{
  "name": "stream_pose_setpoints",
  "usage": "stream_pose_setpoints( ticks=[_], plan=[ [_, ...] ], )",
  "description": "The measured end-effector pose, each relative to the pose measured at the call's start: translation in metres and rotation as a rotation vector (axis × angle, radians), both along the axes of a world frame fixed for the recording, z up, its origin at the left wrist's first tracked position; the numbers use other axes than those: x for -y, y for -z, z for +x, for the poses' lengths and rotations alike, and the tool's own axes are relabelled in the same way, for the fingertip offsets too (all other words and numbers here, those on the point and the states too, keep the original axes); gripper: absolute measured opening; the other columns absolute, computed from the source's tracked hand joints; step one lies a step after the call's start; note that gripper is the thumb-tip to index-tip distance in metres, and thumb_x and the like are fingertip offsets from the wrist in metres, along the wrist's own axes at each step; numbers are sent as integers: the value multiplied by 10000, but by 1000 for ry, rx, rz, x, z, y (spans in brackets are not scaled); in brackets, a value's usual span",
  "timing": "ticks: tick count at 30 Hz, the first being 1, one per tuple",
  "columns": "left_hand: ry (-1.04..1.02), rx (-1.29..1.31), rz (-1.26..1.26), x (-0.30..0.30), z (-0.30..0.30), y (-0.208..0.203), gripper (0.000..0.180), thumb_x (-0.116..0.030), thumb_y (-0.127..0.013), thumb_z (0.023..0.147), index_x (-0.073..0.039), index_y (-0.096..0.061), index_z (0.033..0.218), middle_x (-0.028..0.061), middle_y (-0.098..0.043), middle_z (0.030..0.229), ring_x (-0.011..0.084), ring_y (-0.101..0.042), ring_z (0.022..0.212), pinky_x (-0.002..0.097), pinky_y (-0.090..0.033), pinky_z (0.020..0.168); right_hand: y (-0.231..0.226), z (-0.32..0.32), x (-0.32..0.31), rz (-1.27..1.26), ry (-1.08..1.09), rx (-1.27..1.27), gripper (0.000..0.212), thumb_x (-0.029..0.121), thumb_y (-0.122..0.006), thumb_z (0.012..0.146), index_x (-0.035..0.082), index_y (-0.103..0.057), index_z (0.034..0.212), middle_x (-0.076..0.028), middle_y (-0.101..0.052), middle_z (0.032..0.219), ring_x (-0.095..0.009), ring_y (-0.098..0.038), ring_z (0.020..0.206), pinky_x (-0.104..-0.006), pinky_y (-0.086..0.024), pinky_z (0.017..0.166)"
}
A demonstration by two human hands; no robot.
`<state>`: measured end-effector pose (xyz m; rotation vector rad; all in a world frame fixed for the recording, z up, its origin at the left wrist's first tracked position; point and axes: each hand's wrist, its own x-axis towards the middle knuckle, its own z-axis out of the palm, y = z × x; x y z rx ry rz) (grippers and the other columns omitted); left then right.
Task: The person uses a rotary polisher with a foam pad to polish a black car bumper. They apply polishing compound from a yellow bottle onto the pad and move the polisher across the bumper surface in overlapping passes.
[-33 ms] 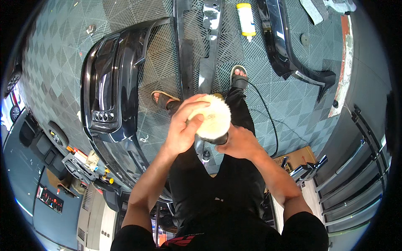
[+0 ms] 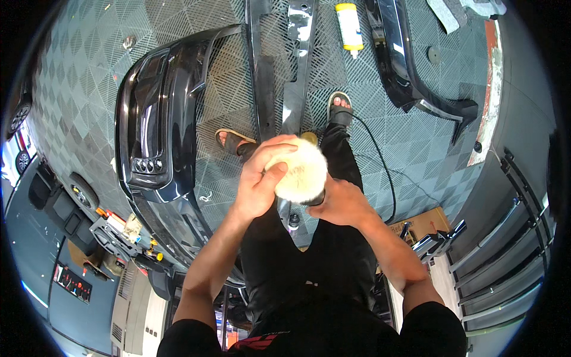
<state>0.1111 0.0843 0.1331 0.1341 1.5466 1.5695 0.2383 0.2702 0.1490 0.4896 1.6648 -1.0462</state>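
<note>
In front of my legs is a round, cream wool polishing pad [image 2: 306, 172], fluffy at its rim, with faint marks on its face. My left hand [image 2: 259, 181] is closed around the pad's left side, thumb and fingers on the wool. Beneath the pad's lower right edge shows the dark part of a polisher [image 2: 315, 200]. Wrapped round that is my right hand [image 2: 345, 205], which hides most of the machine. A black cord [image 2: 380, 157] runs over the floor on the right.
A glossy black bumper [image 2: 160, 113] lies at left. Long dark trim panels [image 2: 294, 101] lie ahead between my feet, and another black car part [image 2: 404, 77] is at right. A white bottle with yellow ends [image 2: 350, 28] lies beyond. A cardboard box [image 2: 431, 223] stands at lower right.
The wool pad has shifted slightly downward and its face looks a little turned, with the marks showing differently. Both hands keep nearly the same hold.
</note>
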Motion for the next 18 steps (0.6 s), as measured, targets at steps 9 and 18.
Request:
stream_pose_setpoints(
  ticks=[9, 18],
  plan=[
    [-94, 65, 76, -34, 4, 9, 369, -253, -554, 992, 34, -681, 1186, 211, -558, 1415, 316, -555, 1293, 414, -406, 1111, -2, -6, -34, 61, 64, 8, 710, 387, -777, 762, 1, -531, 1306, -254, -718, 1068, -422, -706, 1010, -474, -558, 902],
    [-244, 122, -122, -84, -3, 61, 312, -268, -579, 996, 14, -674, 1089, 116, -697, 1075, 212, -636, 1075, 371, -459, 1003, 48, 42, -81, 138, 267, -25, 711, 363, -787, 748, -4, -531, 1301, -256, -712, 1086, -432, -698, 1027, -489, -549, 915]
  ],
)
